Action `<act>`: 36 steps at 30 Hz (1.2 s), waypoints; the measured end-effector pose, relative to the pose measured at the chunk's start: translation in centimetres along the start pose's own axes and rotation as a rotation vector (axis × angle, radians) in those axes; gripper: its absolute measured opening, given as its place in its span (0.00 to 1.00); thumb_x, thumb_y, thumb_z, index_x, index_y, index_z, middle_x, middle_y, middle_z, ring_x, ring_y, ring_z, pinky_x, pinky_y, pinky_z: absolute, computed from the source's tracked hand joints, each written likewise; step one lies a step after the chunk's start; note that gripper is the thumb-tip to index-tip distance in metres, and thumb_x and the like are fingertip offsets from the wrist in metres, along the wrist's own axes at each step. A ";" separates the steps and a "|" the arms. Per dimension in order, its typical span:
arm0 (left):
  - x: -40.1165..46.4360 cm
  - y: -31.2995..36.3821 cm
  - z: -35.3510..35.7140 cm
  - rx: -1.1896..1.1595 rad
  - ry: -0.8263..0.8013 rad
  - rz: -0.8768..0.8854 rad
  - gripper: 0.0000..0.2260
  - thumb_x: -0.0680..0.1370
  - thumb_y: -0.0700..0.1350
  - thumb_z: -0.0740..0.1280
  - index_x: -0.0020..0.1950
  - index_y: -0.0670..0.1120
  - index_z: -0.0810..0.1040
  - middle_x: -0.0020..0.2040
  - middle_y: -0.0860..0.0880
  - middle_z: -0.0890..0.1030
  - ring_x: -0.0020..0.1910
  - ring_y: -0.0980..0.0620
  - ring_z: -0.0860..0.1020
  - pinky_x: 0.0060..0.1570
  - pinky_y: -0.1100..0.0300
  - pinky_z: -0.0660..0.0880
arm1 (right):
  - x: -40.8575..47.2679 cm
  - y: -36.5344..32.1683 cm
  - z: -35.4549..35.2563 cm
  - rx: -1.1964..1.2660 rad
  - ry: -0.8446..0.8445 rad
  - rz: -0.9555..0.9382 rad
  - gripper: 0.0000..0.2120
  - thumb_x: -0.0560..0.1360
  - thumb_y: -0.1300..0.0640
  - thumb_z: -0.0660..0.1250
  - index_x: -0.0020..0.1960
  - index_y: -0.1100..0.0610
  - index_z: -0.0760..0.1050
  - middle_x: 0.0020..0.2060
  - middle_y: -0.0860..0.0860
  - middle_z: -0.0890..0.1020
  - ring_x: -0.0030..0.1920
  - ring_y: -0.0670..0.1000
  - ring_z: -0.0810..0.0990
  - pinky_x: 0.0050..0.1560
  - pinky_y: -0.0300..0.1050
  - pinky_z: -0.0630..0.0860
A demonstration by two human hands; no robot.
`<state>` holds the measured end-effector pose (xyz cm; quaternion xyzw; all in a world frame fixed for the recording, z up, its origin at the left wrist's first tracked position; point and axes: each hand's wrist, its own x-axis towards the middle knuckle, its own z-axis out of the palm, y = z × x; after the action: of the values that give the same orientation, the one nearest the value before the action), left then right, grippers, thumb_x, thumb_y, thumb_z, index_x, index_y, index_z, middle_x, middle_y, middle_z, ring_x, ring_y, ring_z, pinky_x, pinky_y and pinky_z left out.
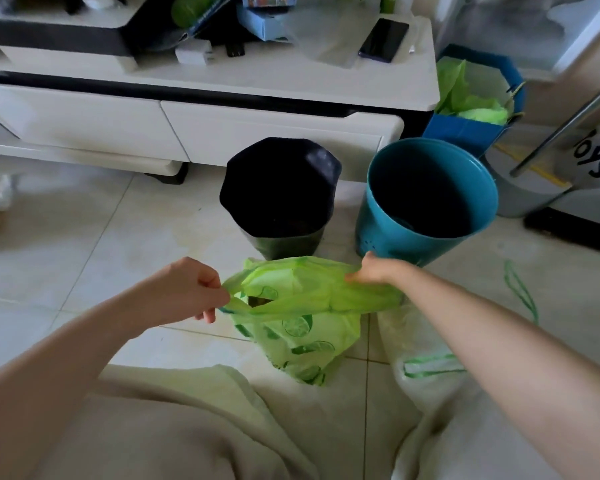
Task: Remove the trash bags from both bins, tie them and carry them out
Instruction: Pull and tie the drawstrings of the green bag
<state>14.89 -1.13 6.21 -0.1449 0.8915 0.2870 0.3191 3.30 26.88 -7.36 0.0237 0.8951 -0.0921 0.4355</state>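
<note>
Head view: both my hands' fingers pinch the green trash bag (302,327) handles, left hand (191,289), right hand (374,271); bins look emptied, knot unfinished, carrying remains.

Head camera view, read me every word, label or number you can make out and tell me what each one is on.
"oys": dark letters on the white container at the right edge; the start of the word is cut off.
Green bag: round lime-slice prints only, no words.
Blue box and other packaging on the white cabinet: print too blurred to read.
</note>
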 end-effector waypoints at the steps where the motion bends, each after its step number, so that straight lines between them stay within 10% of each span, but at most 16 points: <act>1: 0.0 -0.3 -0.3 -0.015 0.004 -0.006 0.08 0.73 0.43 0.65 0.37 0.41 0.80 0.32 0.50 0.85 0.35 0.53 0.79 0.45 0.56 0.75 | -0.1 0.1 -0.2 -0.044 -0.021 -0.005 0.37 0.75 0.41 0.64 0.71 0.66 0.60 0.68 0.61 0.70 0.61 0.59 0.74 0.57 0.47 0.72; 6: 0.2 -1.2 -1.4 -0.211 0.103 -0.037 0.08 0.73 0.39 0.64 0.39 0.36 0.80 0.31 0.48 0.84 0.30 0.53 0.80 0.39 0.59 0.75 | -1.0 1.0 -0.8 -0.136 -0.067 -0.012 0.13 0.73 0.52 0.69 0.39 0.60 0.72 0.33 0.53 0.77 0.29 0.50 0.73 0.27 0.38 0.69; 11: 0.2 -0.9 -1.8 -0.364 0.172 -0.031 0.07 0.74 0.36 0.64 0.41 0.34 0.80 0.30 0.45 0.83 0.26 0.54 0.78 0.34 0.63 0.76 | -3.0 0.1 -2.5 -0.037 0.084 -0.091 0.20 0.76 0.45 0.62 0.51 0.64 0.74 0.47 0.56 0.78 0.44 0.57 0.79 0.40 0.46 0.76; 16: -0.3 -0.1 -2.0 -0.572 0.214 0.022 0.06 0.75 0.36 0.65 0.39 0.37 0.79 0.40 0.37 0.83 0.37 0.48 0.80 0.42 0.61 0.80 | -6.3 0.0 -4.1 0.082 0.118 -0.191 0.19 0.73 0.40 0.67 0.42 0.57 0.71 0.33 0.53 0.78 0.31 0.51 0.76 0.32 0.42 0.72; 21: -0.9 0.8 -2.2 -0.805 0.235 0.031 0.03 0.74 0.36 0.64 0.42 0.37 0.77 0.39 0.41 0.85 0.37 0.49 0.82 0.46 0.58 0.80 | -9.1 0.0 -4.6 0.232 0.046 -0.200 0.13 0.71 0.61 0.71 0.53 0.56 0.73 0.29 0.54 0.77 0.30 0.50 0.74 0.34 0.45 0.72; 30: -1.8 0.4 -2.8 -0.823 0.278 -0.093 0.05 0.76 0.35 0.63 0.40 0.40 0.72 0.27 0.45 0.75 0.24 0.49 0.79 0.34 0.56 0.81 | -14.3 -0.1 -5.0 -0.391 0.209 0.005 0.06 0.66 0.66 0.66 0.39 0.64 0.82 0.23 0.53 0.80 0.26 0.51 0.77 0.34 0.42 0.80; 36: -2.9 -0.1 -2.5 -0.771 0.069 -0.103 0.03 0.77 0.36 0.65 0.46 0.36 0.77 0.28 0.47 0.70 0.27 0.50 0.76 0.40 0.53 0.82 | -16.5 -0.5 -5.7 0.136 0.206 -0.174 0.16 0.76 0.53 0.63 0.37 0.62 0.82 0.30 0.50 0.85 0.34 0.50 0.80 0.45 0.46 0.80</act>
<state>15.90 -2.47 9.69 -0.3086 0.7200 0.5795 0.2249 9.06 28.03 9.09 -0.0152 0.9254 -0.1872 0.3293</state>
